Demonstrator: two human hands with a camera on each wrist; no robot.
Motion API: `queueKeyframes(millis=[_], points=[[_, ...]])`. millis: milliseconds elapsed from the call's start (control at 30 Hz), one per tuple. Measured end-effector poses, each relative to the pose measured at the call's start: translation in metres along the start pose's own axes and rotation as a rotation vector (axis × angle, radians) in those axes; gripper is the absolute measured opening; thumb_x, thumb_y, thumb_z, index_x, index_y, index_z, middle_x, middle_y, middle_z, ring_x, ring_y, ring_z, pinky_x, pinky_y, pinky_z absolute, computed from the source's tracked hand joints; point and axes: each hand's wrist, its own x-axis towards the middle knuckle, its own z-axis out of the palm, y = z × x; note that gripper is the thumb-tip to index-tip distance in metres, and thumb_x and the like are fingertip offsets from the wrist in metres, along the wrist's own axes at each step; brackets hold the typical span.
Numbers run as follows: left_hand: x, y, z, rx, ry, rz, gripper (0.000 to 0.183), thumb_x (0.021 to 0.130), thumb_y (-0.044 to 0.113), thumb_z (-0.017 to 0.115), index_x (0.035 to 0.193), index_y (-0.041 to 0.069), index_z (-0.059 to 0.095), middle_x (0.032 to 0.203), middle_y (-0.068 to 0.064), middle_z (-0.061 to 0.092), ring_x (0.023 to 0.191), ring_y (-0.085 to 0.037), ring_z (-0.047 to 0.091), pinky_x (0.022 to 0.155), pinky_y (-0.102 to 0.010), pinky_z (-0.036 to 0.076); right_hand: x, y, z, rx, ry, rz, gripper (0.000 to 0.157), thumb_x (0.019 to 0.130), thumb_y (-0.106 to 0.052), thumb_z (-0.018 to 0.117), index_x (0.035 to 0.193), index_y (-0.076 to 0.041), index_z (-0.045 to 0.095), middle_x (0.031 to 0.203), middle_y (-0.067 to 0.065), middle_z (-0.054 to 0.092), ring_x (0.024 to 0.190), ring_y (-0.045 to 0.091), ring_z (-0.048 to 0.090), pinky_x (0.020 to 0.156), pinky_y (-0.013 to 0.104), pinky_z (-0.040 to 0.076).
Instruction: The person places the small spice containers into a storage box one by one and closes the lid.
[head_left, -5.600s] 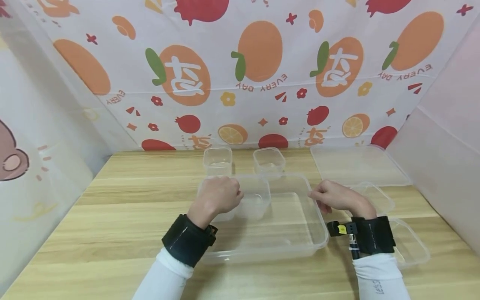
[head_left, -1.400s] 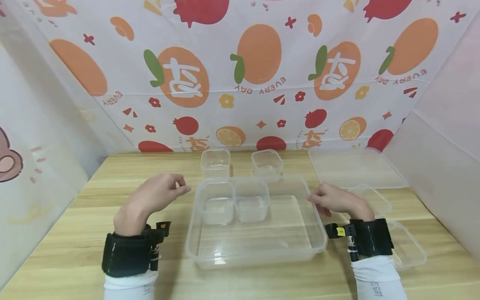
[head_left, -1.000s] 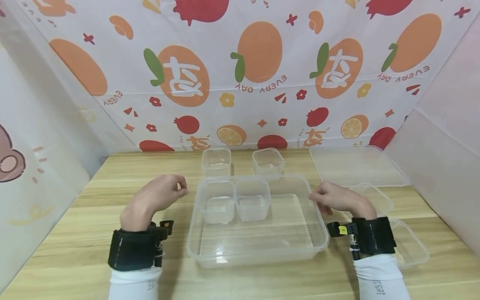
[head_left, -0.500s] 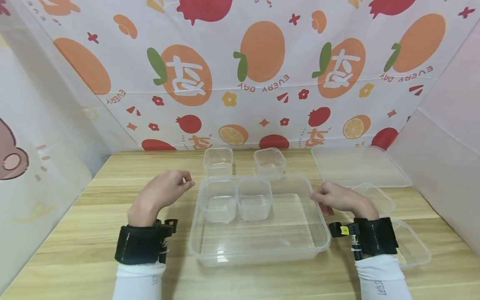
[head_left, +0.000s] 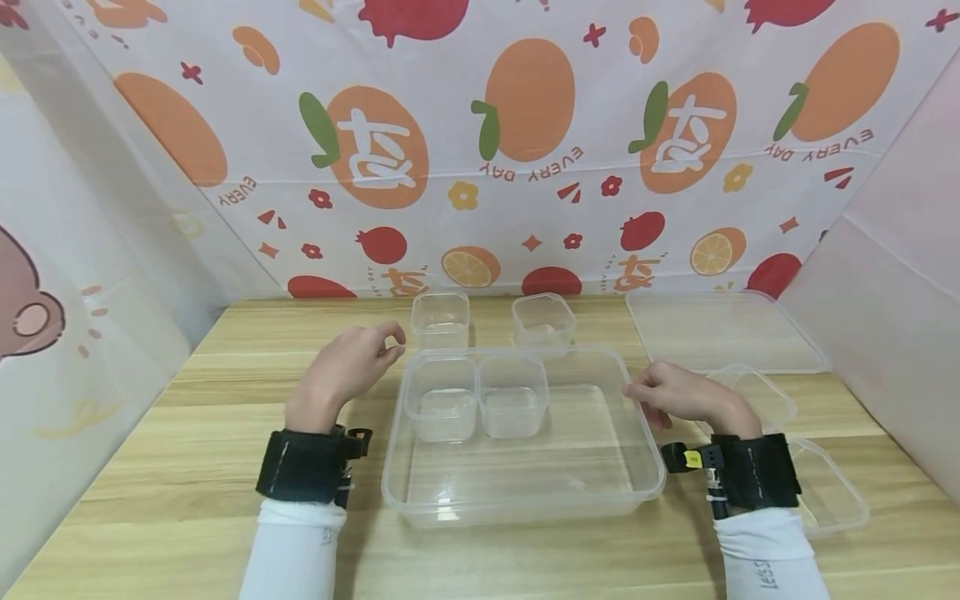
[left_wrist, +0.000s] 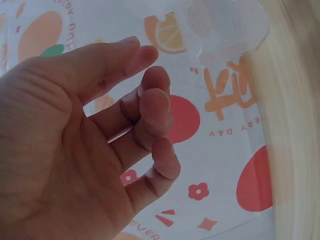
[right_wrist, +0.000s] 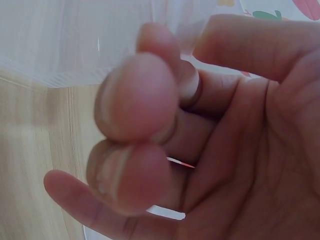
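A large clear plastic food container stands on the table. Two small clear containers, a left one and a right one, sit side by side in its back left part. My right hand pinches the large container's right rim between thumb and fingers, and its wall shows behind the fingertips in the right wrist view. My left hand hovers off the large container's back left corner, fingers loosely bent and holding nothing. Nearest to it is another small clear container, standing behind the large one.
One more small clear container stands at the back, right of the first. A large flat lid lies at the back right. Two smaller clear lids lie in front of it, partly behind the right arm. A patterned cloth hangs behind the table.
My left hand was over the small container at the left inside the large one; it left it, moved left, and has since come right and farther back. My right hand stays on the rim.
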Motion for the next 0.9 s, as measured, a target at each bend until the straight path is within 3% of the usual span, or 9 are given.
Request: queueKeyframes(millis=[267,633,900], points=[[0.006,-0.003,0.005,-0.007,0.027,-0.001,0.019,0.088,0.016,0.058,0.104,0.006,0.060,0.087,-0.012,0.062,0.070,-0.023,0.051,0.061,-0.038,0.046,0.000,-0.001,-0.002,-0.001,0.006,0.008,0.045,0.094,-0.016,0.045,0.052,-0.001,0.052,0.045,0.001,0.046,0.041,0.016,0.044,0.043,0.026,0.034],[0.020,-0.009,0.002,0.061,0.080,-0.030,0.019,0.089,0.019,0.055,0.096,0.004,0.065,0.076,-0.007,0.062,0.062,-0.021,0.048,0.052,-0.035,0.039,0.003,-0.001,-0.001,0.013,0.007,0.007,0.044,0.094,-0.017,0.045,0.053,-0.002,0.052,0.045,0.000,0.045,0.041,0.016,0.043,0.042,0.025,0.032],[0.038,-0.006,0.010,0.091,0.044,-0.052,0.021,0.089,0.025,0.055,0.092,0.007,0.066,0.064,-0.003,0.056,0.063,-0.022,0.049,0.050,-0.035,0.038,0.002,0.000,-0.001,0.014,0.007,-0.015,0.045,0.093,-0.016,0.045,0.051,0.000,0.052,0.043,0.001,0.045,0.040,0.020,0.044,0.042,0.025,0.035]])
